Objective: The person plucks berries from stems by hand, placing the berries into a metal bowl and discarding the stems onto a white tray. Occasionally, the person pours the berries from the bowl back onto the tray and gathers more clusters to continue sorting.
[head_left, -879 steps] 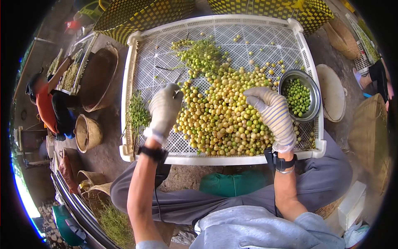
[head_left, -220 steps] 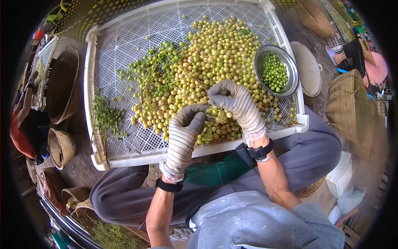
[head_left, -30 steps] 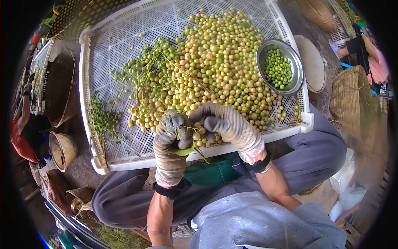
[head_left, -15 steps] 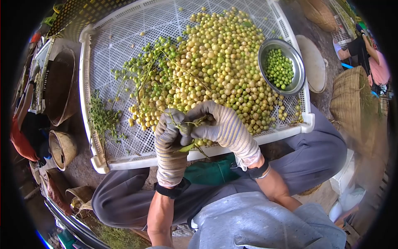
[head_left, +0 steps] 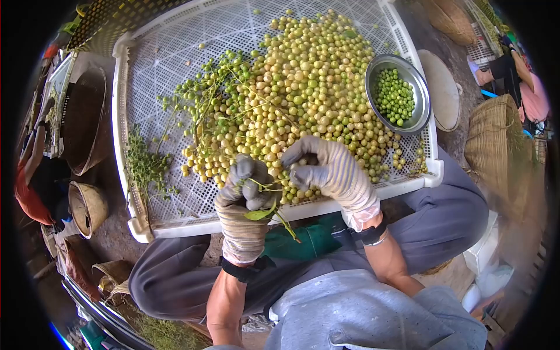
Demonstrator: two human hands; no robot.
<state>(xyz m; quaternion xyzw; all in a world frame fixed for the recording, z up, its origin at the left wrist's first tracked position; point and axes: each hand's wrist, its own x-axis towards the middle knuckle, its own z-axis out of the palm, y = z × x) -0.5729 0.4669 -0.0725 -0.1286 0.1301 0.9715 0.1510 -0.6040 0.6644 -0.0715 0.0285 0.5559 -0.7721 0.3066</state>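
Both of my hands wear striped gloves with grey fingers, above the near edge of a white mesh tray point(head_left: 175, 232). My left hand point(head_left: 248, 189) is closed round a thin green stem point(head_left: 284, 224) with a leaf, whose end hangs down towards me. Just to the right, apart from it, my right hand point(head_left: 318, 166) has its fingers curled, thumb and forefinger tips near each other. Whether anything lies inside those fingers is hidden. Beyond the hands spreads a heap of round yellow-green berries point(head_left: 315, 87), with stalks still bearing green berries point(head_left: 210, 87) on its left side.
A metal bowl point(head_left: 421, 119) of small green berries stands at the tray's right side. Leafy sprigs point(head_left: 143, 163) lie at its left. Woven baskets point(head_left: 493, 140) stand on the right, another basket point(head_left: 87, 207) on the left. Other people sit at both sides, one in a pink top point(head_left: 534, 99).
My hands, together before, have drawn apart, the right one moving slightly right. The leafy stem stays in my left hand, now hanging more visibly below it.
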